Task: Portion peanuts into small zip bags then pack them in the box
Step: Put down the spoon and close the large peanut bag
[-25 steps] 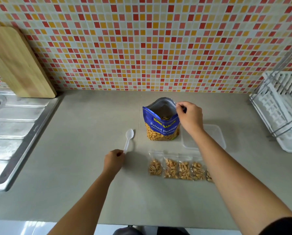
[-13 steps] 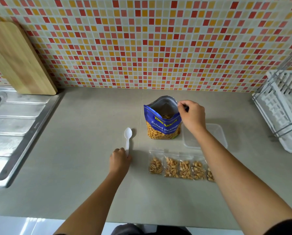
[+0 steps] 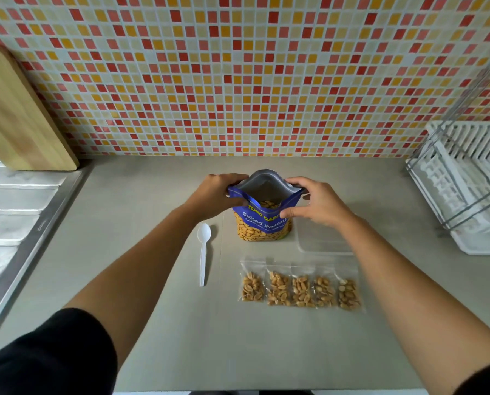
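Since the earlier frame the left hand (image 3: 212,196) had let go of the spoon (image 3: 203,253) and gone up to the pouch (image 3: 262,223), which the right hand (image 3: 316,205) held as before. Both hands gripped its rim, one at each side of the mouth, which gaped wide. The pouch stood upright mid-counter, blue with a silver lining and a clear lower panel showing peanuts (the right thumb covered part of the print). Near its left the white spoon lay untouched, bowl toward the wall. A clear box (image 3: 323,242) sat just to its right, partly behind the right wrist. Nearer the person five filled bags (image 3: 300,290) lay flat in a row, edges overlapping. The counter (image 3: 124,223) was grey. A steel sink (image 3: 13,218) lay at left, a wooden board (image 3: 18,115) leaned on the mosaic wall (image 3: 238,81), and a white rack (image 3: 466,189) stood at right.
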A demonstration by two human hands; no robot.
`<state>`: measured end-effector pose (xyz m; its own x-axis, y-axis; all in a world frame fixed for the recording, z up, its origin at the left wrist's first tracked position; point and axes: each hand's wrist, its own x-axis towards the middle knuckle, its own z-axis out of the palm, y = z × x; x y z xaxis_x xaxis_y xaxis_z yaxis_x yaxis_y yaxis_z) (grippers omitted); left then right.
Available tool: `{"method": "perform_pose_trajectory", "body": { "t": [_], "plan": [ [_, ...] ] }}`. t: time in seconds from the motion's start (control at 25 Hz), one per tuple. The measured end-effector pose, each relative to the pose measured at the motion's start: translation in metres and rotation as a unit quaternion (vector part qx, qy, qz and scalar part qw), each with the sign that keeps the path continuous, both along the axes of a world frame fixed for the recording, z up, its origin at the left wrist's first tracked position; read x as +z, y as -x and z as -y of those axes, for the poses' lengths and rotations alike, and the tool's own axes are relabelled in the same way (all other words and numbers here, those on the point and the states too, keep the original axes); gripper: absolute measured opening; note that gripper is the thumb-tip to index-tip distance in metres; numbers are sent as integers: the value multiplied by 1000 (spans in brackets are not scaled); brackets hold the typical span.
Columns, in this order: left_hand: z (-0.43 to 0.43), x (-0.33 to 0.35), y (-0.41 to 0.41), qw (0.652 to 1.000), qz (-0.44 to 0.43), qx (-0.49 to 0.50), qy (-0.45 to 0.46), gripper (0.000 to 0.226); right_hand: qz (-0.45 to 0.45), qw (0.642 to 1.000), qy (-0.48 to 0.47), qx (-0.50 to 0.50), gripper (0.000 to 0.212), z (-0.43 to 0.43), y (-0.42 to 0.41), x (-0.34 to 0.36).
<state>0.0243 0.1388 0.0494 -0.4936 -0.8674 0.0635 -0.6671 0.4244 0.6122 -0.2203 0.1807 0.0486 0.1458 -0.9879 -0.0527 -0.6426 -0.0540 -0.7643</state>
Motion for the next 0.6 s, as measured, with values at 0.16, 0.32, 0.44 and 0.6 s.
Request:
{"method": "perform_pose_trajectory", "body": {
  "t": [0.16,0.32,0.44,0.6],
  "plan": [
    [10,8,-2,996,55,-42,48,36,-56,998,13,33,39,15,14,-3],
    [18,11,-9,990,120,-73,21,28,-67,997,5,28,20,19,21,-3],
    [19,10,-10,987,140,-77,19,24,-43,999,-5,11,17,21,18,-6],
    [21,9,-3,987,151,-52,-15,22,71,994,-56,-54,2,21,21,-23]
  ]
}}
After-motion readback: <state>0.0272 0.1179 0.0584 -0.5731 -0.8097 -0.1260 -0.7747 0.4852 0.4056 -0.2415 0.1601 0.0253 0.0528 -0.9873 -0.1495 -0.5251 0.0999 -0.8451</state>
